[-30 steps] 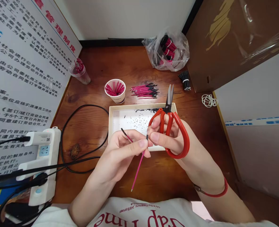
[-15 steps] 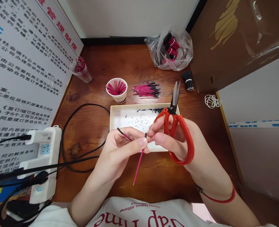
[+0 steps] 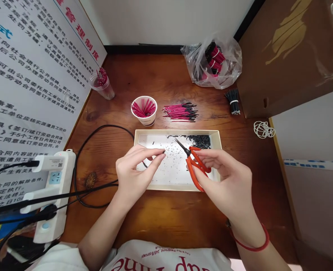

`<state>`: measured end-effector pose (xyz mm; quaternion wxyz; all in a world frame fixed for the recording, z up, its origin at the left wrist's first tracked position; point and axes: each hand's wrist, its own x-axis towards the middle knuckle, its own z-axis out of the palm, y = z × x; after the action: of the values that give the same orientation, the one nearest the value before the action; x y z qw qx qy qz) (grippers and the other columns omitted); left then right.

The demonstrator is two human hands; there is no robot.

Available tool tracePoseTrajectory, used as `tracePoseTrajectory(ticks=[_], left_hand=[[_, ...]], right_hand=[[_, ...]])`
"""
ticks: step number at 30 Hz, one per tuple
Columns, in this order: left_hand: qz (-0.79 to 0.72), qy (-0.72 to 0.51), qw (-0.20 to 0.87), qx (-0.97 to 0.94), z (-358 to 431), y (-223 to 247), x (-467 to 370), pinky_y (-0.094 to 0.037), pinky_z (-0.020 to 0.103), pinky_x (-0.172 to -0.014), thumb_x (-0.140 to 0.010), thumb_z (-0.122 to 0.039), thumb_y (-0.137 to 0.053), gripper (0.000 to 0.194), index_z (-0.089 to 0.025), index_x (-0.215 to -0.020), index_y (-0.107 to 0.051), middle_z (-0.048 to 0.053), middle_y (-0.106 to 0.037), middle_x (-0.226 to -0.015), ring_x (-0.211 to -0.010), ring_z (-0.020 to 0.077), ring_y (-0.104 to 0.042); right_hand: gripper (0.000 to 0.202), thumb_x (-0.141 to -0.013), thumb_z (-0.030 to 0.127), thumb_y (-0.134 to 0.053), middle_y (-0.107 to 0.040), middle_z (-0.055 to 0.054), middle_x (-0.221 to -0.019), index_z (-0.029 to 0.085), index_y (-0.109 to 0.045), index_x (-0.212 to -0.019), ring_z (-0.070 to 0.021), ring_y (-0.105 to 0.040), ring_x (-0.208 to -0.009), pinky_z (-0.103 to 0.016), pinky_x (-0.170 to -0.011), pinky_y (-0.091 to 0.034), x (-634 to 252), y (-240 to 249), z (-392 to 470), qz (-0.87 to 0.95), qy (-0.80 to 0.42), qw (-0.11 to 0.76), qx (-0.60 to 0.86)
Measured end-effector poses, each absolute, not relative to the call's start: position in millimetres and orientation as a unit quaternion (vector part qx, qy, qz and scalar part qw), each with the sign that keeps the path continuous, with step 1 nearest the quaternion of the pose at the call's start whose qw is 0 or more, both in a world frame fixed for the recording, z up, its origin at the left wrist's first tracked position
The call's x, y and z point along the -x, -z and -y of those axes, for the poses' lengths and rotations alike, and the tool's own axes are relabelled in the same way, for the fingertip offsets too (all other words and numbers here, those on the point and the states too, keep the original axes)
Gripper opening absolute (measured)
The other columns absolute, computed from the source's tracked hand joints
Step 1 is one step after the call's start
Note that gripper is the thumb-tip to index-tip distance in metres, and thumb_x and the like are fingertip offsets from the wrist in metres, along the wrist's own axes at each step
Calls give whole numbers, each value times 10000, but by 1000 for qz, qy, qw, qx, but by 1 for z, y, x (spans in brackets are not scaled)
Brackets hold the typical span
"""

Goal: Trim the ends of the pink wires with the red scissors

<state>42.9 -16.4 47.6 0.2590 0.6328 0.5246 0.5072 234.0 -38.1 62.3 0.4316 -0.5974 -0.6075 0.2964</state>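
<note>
Over the shallow white box (image 3: 180, 187), my left hand (image 3: 134, 171) pinches a thin wire between thumb and forefinger. Only a dark end at the fingertips and another dark end below the hand show; the fingers cover the rest. Red-handled scissors (image 3: 194, 165) are in my right hand (image 3: 230, 184), fingers in the loops. Their pointed blades look closed or nearly so and aim up and left above the box, apart from the left fingertips. Small black cuttings (image 3: 199, 141) are heaped in the box's far right corner, with tiny bits scattered over its white bottom.
Behind the box are a paper cup (image 3: 144, 111) of pink wires and a pile of pink-and-black wires (image 3: 180, 112). Farther back are a clear cup (image 3: 103, 86), a plastic bag (image 3: 213, 62) and a black wire bundle (image 3: 233, 101). A power strip (image 3: 55, 195) and cables lie left.
My hands have moved apart. The scissors have swung from upright at the back of my right hand into a cutting grip pointing left. The pink wire between my fingertips no longer shows.
</note>
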Motion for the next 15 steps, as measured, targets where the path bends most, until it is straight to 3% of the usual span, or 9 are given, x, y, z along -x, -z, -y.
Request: tracePoseTrajectory(ticks=[7, 15], left_hand=[[-518, -481, 170, -687, 12, -36, -36, -551, 289, -653, -831, -96, -740, 150, -234, -878, -775, 4, -792, -790, -693, 148, -677], [-532, -471, 167, -684, 13, -36, -36, -565, 301, -654, -841, -136, -736, 122, -247, -851, -786, 12, -794, -783, -690, 166, -697]], right_hand=[[110, -787, 161, -682, -705, 8, -712, 218, -675, -880, -122, -557, -531, -261, -497, -499, -222, -57, 40, 659, -261, 388, 589], [133, -787, 156, -683, -782, -2, -789, 239, -691, -890, -147, -667, -564, -271, -538, -573, -218, -42, 42, 664, -232, 389, 595]])
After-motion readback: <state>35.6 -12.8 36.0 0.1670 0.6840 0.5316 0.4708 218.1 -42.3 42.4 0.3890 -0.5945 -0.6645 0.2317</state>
